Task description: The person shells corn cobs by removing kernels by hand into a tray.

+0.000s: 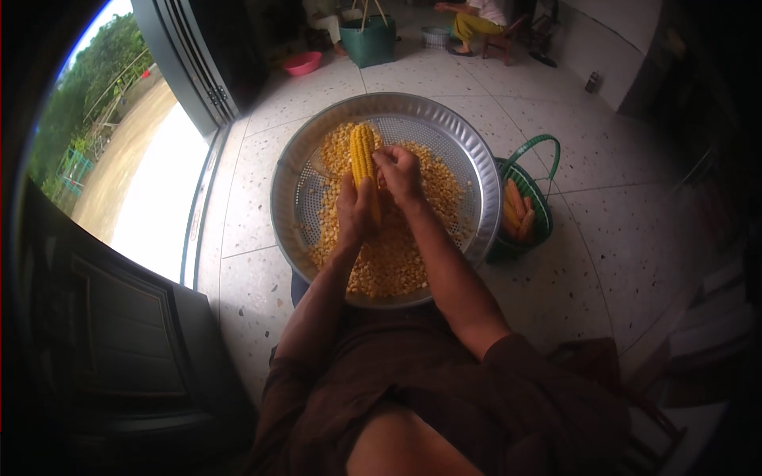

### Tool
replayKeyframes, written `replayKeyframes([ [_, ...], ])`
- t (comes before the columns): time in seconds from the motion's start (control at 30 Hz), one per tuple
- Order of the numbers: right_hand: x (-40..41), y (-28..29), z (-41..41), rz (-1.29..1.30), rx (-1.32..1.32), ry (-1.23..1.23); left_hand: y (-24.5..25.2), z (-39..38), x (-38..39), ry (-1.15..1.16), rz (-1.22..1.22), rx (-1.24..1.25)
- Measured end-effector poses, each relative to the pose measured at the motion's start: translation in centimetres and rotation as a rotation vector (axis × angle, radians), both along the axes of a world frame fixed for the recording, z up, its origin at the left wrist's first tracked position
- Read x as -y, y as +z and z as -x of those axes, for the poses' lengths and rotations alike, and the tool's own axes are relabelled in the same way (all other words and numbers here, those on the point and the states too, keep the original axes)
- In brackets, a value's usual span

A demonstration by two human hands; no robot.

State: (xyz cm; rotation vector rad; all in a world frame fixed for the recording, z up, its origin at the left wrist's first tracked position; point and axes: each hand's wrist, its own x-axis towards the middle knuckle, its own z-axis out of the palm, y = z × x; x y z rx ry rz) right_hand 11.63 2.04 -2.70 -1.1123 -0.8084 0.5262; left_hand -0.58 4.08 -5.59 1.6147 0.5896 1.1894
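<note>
My left hand (358, 205) is wrapped around the lower part of a yellow corn cob (362, 149), which still bears rows of kernels and points away from me. Bent fingers of my right hand (400, 174) touch the cob's right side; whether they pinch a kernel is too small to tell. Both hands are over a round perforated metal pan (483, 149) with a fluted rim. Loose corn kernels (387, 271) cover much of its bottom. A clear, rounded container (322, 163) seems to lie among the kernels at the left, partly hidden behind the cob.
Right of the pan stands a green woven basket (545, 223) holding several cobs (517, 208). Farther off are a pink basin (302, 63), a green bag (368, 41), a metal bucket (435, 37) and two seated people. An open doorway (208, 178) is at the left.
</note>
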Motion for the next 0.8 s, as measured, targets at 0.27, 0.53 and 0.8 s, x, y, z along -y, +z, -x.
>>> replayKeyframes([
  [0.27,-1.4,-1.1,-0.5,0.027,0.091,-0.021,0.0,0.2,-1.4,-0.164,0.348,0.228],
  [0.53,-1.3,-0.9,-0.7,-0.016,0.329,-0.248,0.1,0.1,-1.5,-0.138,0.236,0.151],
  [0.8,-1.1,-0.4,-0.4,-0.106,0.252,-0.215,-0.1,0.2,-1.0,-0.073,0.079,0.021],
])
